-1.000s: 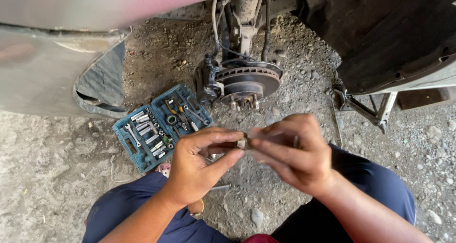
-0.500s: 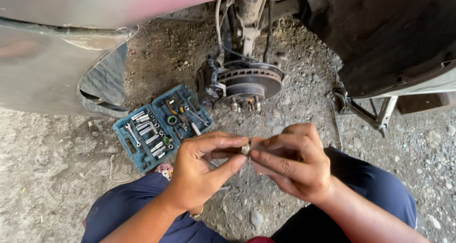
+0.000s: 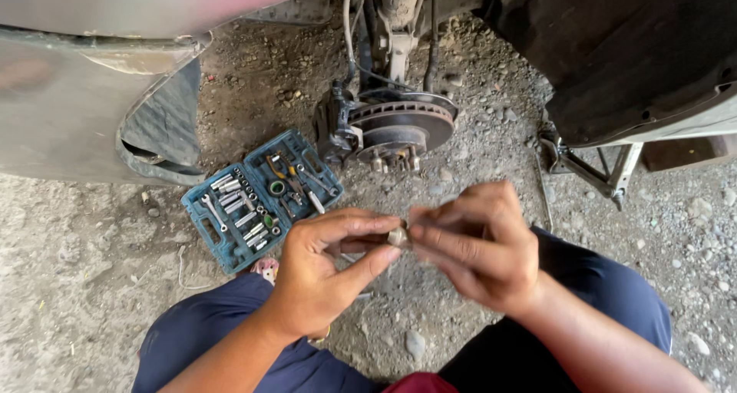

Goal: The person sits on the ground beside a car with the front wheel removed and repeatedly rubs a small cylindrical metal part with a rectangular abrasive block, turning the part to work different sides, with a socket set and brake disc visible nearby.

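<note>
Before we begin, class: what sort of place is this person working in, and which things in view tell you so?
Probably an outdoor or roadside car repair spot: an exposed brake disc on a wheel-less hub, an open blue socket set case on gravel ground, and a jack under the car body.

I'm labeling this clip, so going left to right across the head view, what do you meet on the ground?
Open blue socket set case → left hand → small metal part pinched by both hands → right hand → scissor jack.

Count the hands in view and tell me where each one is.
2. The left hand and the right hand meet in the middle, above the person's lap, both pinching a small metal part. No other person's hand shows.
</note>
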`<state>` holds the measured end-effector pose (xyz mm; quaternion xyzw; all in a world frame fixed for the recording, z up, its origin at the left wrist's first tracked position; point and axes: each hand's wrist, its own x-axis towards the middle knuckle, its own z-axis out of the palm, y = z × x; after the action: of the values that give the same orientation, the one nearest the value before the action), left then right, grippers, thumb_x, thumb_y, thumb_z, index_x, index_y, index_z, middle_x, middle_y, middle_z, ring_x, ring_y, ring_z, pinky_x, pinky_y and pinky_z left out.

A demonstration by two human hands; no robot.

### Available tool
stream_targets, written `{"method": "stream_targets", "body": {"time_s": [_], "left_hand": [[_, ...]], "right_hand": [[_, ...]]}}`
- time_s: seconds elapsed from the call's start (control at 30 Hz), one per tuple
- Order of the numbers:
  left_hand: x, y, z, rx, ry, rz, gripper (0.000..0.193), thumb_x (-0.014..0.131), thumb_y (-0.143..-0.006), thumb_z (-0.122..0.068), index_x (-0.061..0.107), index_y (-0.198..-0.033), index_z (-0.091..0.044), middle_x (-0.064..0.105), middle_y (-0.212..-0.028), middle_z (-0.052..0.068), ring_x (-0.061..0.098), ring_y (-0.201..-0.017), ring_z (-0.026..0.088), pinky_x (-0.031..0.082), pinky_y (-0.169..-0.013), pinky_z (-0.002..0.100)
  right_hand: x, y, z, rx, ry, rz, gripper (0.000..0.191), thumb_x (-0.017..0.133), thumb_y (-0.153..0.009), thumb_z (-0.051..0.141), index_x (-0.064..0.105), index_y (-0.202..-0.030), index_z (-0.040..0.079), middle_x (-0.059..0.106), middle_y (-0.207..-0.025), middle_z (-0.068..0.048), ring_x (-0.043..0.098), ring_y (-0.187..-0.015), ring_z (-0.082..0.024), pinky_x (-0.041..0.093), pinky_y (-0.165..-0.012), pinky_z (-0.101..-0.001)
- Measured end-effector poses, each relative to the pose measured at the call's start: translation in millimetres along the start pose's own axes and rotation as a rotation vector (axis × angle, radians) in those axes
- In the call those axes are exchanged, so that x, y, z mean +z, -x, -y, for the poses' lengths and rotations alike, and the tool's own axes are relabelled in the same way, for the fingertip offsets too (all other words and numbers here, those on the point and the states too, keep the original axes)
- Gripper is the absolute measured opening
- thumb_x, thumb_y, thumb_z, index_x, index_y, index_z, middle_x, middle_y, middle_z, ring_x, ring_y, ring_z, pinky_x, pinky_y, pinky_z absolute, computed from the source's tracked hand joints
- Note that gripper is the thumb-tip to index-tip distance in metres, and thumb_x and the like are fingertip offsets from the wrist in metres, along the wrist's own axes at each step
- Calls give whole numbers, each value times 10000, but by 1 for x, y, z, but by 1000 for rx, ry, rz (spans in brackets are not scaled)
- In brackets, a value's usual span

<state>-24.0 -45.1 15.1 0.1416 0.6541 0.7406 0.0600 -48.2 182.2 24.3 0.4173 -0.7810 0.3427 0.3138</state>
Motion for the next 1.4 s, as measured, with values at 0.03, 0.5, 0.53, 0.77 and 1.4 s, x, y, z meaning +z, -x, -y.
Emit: {"method": "stream_targets", "body": {"time_s": [0.03,0.5,0.53,0.77,1.4], "left_hand": [[0,0,1,15,17,2,281,740,-903,43,731,-1185,45,739,-1167,119,746,-1054,163,636,-932,297],[-1,-3,6,26,85,-9,259,720,-924,49,723,-1183,51,727,-1183,125,743,-1078,174,631,-942,303],[-1,-3,5,-8,88,-22,268,726,-918,54,725,-1186,50,725,-1172,124,743,-1055,175,627,-920,303],[-3,-3,1,86,-97,-43,288,748,-892,63,733,-1177,29,736,-1187,116,749,-1051,171,639,-919,288],[4,-7,10,52,-28,-76,290,751,-891,57,690,-1173,33,760,-1147,117,764,-1036,176,632,-951,304]], "right_hand": [[0,-1,0,-14,-14,8,330,915,-800,193,790,-1094,113,650,-1060,-33,589,-973,-208,497,-821,-353],[-3,-3,-11,-37,-114,46,293,916,-814,175,781,-1068,120,673,-1028,-30,626,-923,-190,494,-794,-347],[-6,-5,-15,44,-70,59,284,890,-819,132,783,-1080,107,675,-1054,-45,631,-964,-208,500,-821,-362],[-1,-2,-3,162,-164,-13,286,859,-846,86,777,-1120,93,640,-1116,-67,625,-1036,-192,584,-814,-305],[-20,-12,-12,127,-30,49,309,842,-823,114,776,-1125,111,663,-1102,-47,613,-1008,-203,518,-863,-365]]}}
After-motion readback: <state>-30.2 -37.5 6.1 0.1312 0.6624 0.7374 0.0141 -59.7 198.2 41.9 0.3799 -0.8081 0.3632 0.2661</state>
